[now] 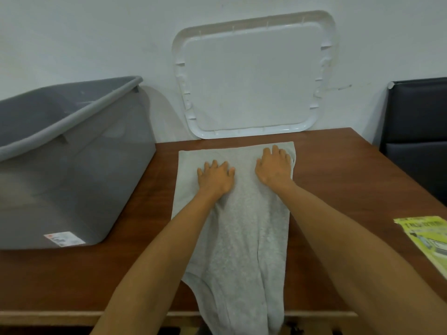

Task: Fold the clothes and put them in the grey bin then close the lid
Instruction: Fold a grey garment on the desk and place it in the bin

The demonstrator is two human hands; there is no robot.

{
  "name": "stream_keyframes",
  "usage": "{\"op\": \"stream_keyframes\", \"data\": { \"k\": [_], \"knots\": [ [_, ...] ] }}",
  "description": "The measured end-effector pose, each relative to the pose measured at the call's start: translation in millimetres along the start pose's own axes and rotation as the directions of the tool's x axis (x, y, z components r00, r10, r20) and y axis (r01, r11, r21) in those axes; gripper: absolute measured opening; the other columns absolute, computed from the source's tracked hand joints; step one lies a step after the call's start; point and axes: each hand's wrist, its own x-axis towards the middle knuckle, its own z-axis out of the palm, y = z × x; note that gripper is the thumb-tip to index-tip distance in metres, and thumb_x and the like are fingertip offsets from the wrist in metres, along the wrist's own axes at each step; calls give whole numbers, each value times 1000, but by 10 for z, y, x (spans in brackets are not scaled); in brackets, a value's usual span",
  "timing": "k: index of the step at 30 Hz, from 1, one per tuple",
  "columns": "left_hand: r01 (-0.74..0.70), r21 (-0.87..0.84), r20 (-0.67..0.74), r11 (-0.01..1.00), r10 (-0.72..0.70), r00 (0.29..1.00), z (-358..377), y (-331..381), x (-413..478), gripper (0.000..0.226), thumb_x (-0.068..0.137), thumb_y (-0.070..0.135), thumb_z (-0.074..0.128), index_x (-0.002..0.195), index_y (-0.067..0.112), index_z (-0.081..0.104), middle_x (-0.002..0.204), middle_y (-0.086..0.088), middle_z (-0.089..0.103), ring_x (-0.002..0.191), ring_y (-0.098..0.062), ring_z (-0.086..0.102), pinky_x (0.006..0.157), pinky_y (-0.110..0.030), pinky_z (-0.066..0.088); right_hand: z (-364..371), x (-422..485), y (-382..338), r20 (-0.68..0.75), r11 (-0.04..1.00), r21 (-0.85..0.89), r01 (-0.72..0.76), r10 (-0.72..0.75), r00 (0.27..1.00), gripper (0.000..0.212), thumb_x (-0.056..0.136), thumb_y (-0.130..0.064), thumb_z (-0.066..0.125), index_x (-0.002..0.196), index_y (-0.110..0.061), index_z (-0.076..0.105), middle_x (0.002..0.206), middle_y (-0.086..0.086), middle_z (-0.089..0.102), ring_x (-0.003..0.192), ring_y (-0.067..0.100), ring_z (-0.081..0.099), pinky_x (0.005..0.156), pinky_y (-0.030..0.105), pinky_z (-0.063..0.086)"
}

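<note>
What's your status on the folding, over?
Left hand and right hand flat, pressing grey garment on table. Garment partly folded, near end hanging over table edge. Grey bin open at left, white lid leaning on wall. Green leaflet far right.

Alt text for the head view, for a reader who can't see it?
The left hand and right hand press flat on a light grey garment spread on a brown table, its near end hanging over the edge. An open grey bin stands to the left; a white lid leans on the wall behind.
</note>
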Motion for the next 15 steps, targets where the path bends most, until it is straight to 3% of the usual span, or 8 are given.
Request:
{"op": "stream_keyframes", "data": {
  "k": [3, 7, 9, 12, 15],
  "knots": [
    [-28, 44, -19, 999, 29, 999, 13, 114, -346, 61, 107, 56, 23, 158, 25, 34, 167, -13, 25, 153, -42, 16, 121, -61, 9, -221, -318, 57, -75, 987, -8, -161, 160, 984, 36, 97, -27, 50, 128, -10, 53, 135, 15, 51, 121, 33, 48, 103, 43, 38],
    [-45, 62, -39, 997, 47, 998, 62, 316, -801, 53, 107, 48, 29, 151, 22, 44, 162, -13, 34, 152, -39, 22, 121, -60, 12, -419, -700, 147, 119, 923, 105, -369, 357, 927, 62, 93, -35, 62, 142, -5, 39, 142, 19, 44, 128, 37, 48, 105, 44, 40],
    [-119, 38, -66, 992, 121, 991, 65, 452, -982, 52, 107, 46, 30, 149, 22, 48, 158, -12, 40, 149, -36, 29, 121, -58, 15, -516, -783, 156, 195, 875, 229, -427, 388, 901, 71, 92, -34, 66, 146, -2, 33, 140, 18, 48, 125, 37, 54, 96, 44, 49],
    [-236, -2, -2, 972, 236, 972, 92, 652, -1148, 53, 108, 48, 25, 155, 28, 41, 159, -10, 40, 148, -35, 32, 121, -58, 17, -750, -829, 127, 384, 841, 260, -474, 361, 850, 54, 95, -28, 61, 136, 2, 44, 122, 15, 58, 105, 31, 63, 82, 39, 56],
    [-211, 5, 77, 978, 210, 975, 195, 697, -1223, 58, 108, 54, 14, 162, 36, 19, 171, -6, 14, 157, -33, 9, 125, -58, 5, -909, -953, 134, 644, 792, 276, -544, 267, 717, 32, 104, -24, 56, 124, -2, 45, 105, 15, 52, 89, 23, 54, 94, 35, 52]
  ]
}}
